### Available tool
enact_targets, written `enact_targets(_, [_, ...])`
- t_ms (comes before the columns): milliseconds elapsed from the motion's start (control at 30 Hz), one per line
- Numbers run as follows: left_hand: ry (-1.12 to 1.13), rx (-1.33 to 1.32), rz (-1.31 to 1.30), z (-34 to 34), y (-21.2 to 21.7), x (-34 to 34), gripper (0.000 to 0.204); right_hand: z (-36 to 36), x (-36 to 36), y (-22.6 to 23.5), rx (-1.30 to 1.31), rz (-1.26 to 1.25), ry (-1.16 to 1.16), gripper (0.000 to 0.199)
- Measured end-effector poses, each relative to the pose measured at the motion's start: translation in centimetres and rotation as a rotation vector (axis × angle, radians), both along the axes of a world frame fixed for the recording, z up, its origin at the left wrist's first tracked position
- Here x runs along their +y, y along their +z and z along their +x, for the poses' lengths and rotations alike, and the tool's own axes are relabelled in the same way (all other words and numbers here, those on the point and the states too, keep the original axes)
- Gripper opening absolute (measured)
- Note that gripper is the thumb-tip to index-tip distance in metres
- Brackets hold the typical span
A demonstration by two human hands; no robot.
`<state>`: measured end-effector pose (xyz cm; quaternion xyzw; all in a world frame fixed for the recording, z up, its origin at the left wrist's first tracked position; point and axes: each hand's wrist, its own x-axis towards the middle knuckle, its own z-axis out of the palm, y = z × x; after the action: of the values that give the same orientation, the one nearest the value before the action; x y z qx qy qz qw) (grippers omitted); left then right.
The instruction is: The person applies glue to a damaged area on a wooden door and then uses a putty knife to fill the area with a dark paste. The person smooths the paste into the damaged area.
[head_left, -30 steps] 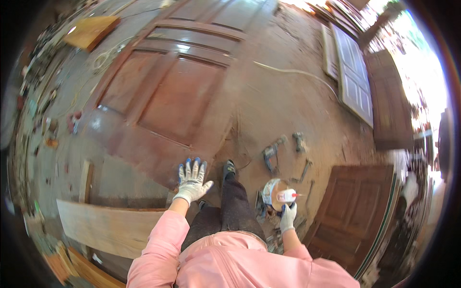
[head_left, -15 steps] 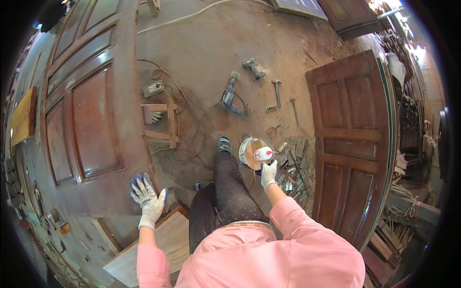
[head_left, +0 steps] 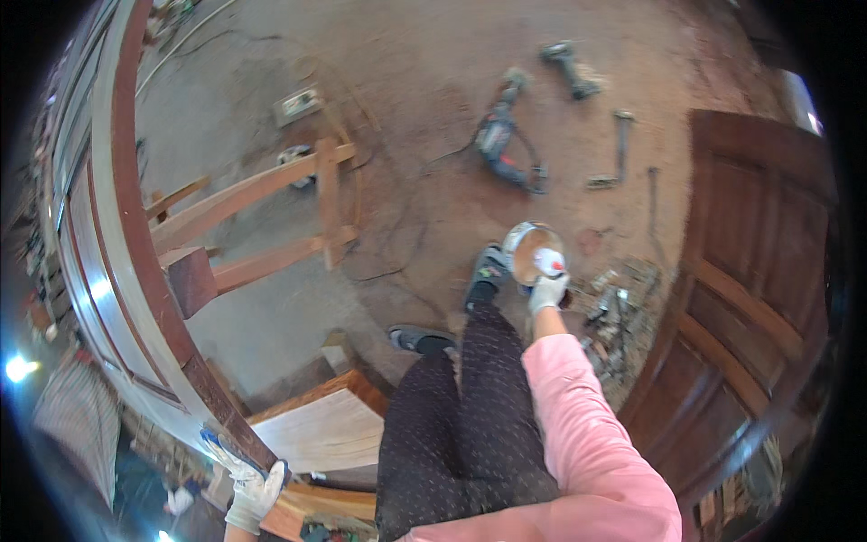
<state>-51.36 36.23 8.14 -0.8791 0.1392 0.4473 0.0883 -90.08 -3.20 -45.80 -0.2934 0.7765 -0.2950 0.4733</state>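
My right hand [head_left: 547, 294], in a white glove with dark fingertips, is closed at the near rim of a small round tub [head_left: 518, 238]. Brownish material shows inside the tub. A white bottle [head_left: 547, 261] with a red tip lies at its top, just beyond my knuckles. The tub is low, beside my right foot; whether it touches the floor I cannot tell. At the lower left, my gloved left hand [head_left: 244, 479] rests on the near corner of a brown panelled door [head_left: 135, 226]. Its fingers stretch over the door's face and the thumb lies apart by the edge.
A wooden stand [head_left: 244, 212] shows beside the door. On the floor are a corded drill [head_left: 506, 144], a cordless drill [head_left: 569, 70], a hammer [head_left: 623, 144] and a power strip [head_left: 296, 106]. Metal scraps [head_left: 614, 316] lie before another door [head_left: 750, 280]. A wooden board [head_left: 316, 429] sits by my legs.
My view has dropped closer to the floor, and the left door now appears more edge-on. My right hand has lowered the tub with the bottle. My left hand stays on the door.
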Motion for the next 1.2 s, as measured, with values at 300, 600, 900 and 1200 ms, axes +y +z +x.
enact_targets(300, [-0.082,0.104,-0.084,1.3,-0.1,-3.9,0.038,-1.9,-7.2,-15.1,0.436,-0.094,0.429,0.045])
enact_targets(600, [-0.136,0.077,0.054,0.2,1.5,-5.7,0.034,1.6,-6.6,-20.2,0.018,0.095,0.286,0.051])
enact_targets(900, [-0.086,0.151,-0.007,0.4,1.6,-3.3,0.057,2.6,-4.3,-12.0,-0.337,0.305,0.299,0.015])
enact_targets(1200, [-0.485,-0.428,-0.421,-1.8,-3.5,0.3,0.104,14.2,1.6,14.8,-0.389,0.330,0.636,0.009])
